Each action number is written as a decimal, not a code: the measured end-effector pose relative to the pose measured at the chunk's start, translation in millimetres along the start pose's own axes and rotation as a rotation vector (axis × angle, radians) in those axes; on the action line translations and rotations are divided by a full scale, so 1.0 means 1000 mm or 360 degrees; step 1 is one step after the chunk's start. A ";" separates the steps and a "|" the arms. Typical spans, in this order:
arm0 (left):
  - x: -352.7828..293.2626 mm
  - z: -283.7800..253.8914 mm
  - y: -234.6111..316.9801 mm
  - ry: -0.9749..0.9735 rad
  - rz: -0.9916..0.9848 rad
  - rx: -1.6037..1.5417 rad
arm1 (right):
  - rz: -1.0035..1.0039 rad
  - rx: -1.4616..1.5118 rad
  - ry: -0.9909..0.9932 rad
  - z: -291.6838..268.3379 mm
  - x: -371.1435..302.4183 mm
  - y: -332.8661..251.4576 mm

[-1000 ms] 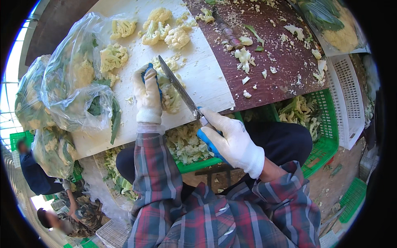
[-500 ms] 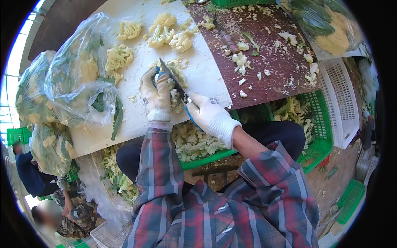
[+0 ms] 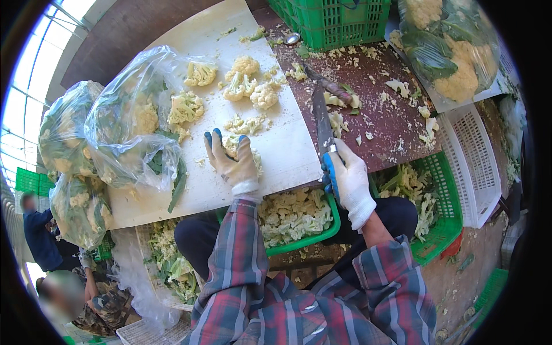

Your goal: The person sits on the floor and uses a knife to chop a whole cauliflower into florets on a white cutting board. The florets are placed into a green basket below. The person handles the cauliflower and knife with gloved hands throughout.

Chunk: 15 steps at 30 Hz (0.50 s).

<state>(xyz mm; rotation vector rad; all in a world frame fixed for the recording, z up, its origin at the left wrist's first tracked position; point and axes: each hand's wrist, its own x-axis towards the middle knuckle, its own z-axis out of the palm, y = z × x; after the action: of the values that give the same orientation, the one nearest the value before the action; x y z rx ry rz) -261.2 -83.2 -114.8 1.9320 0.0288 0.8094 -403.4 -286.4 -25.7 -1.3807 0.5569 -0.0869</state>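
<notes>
Gloved in white with blue fingertips, my left hand (image 3: 233, 165) lies with spread fingers at small cauliflower florets (image 3: 246, 124) on the white board (image 3: 282, 158). Whether it touches them is hard to see. My right hand (image 3: 351, 181), gloved alike, is closed round the handle of a knife (image 3: 322, 118). Its dark, broad blade points away from me over the brown tabletop (image 3: 397, 138), just right of the board's edge. Larger cauliflower pieces (image 3: 244, 68) sit farther back on the board, with another cauliflower chunk (image 3: 185, 107) beside the bags.
Clear plastic bags of cauliflower (image 3: 123, 123) crowd the left. Below the board edge, a green crate (image 3: 305, 242) holds cut florets; another green crate (image 3: 451, 215) holds trimmings. A dark tool with a wrapped handle (image 3: 333, 88) lies amid scraps. Two people sit far left.
My left hand has opened, spreading its fingers at the florets. My right hand has swung the knife rightward, away from the cauliflower and off the board. The view has shifted slightly.
</notes>
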 end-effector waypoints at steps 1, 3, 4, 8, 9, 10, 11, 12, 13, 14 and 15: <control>0.012 0.011 -0.002 0.0003 -0.0012 0.0022 | -0.0060 0.0081 -0.0020 -0.004 0.005 -0.004; 0.047 0.027 -0.011 0.0026 0.0015 0.0259 | -0.0033 0.0128 -0.0029 0.002 0.006 -0.017; 0.064 0.035 -0.013 -0.0020 0.0032 0.0327 | 0.0046 0.0186 0.0041 0.004 0.008 -0.012; 0.128 0.043 -0.025 -0.0197 0.0100 0.0575 | 0.0145 0.0179 -0.0013 -0.001 0.006 0.005; 0.144 0.040 -0.027 -0.0219 0.0125 0.0597 | 0.0208 0.0231 0.0020 -0.004 0.006 0.009; 0.159 0.038 -0.028 -0.0155 0.0304 0.0517 | 0.0217 0.0226 0.0064 -0.009 0.009 0.014; 0.172 0.031 -0.033 -0.0092 0.0321 0.0688 | 0.0277 0.0216 0.0049 -0.010 0.008 0.003; 0.187 0.027 -0.037 -0.0031 0.0338 0.0855 | 0.0293 0.0218 0.0071 -0.008 0.010 -0.001; 0.199 0.024 -0.044 0.0021 0.0352 0.1014 | 0.0310 0.0218 0.0106 -0.008 0.011 -0.003; 0.216 0.021 -0.059 0.0101 0.0209 0.1181 | 0.0308 0.0210 0.0101 -0.005 0.013 -0.004; 0.235 0.012 -0.084 -0.0097 0.0014 0.1089 | 0.0312 0.0207 0.0066 0.000 0.015 -0.007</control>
<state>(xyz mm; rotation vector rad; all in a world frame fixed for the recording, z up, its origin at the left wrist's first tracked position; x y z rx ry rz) -45.7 32.7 -63.4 2.5972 0.2935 0.8084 -389.1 -293.5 -24.2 -1.1942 0.7063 0.0066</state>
